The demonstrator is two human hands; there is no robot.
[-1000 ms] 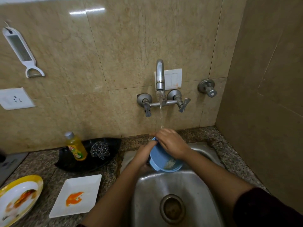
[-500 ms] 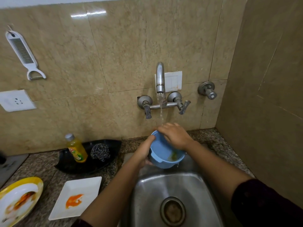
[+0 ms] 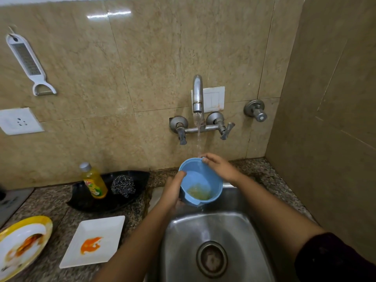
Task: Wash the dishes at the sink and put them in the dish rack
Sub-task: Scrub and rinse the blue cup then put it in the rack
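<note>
A blue plastic bowl (image 3: 200, 180) with yellowish residue inside is held over the back of the steel sink (image 3: 240, 237), under running water from the wall tap (image 3: 197, 94). My left hand (image 3: 174, 190) grips the bowl's left side, thumb inside the rim. My right hand (image 3: 220, 166) holds the far right rim. A white square plate (image 3: 109, 231) with an orange stain and a yellow-rimmed round plate (image 3: 43, 222) with food marks lie on the granite counter at the left. No dish rack is in view.
A black tray (image 3: 140, 178) behind the plates holds a yellow dish soap bottle (image 3: 94, 181) and a steel scrubber (image 3: 123, 186). A white grater-peeler (image 3: 28, 62) and a socket (image 3: 17, 121) are on the wall. A tiled side wall stands close at the right.
Both hands have raised the bowl and turned its opening upward toward me under the stream. The view has tilted slightly.
</note>
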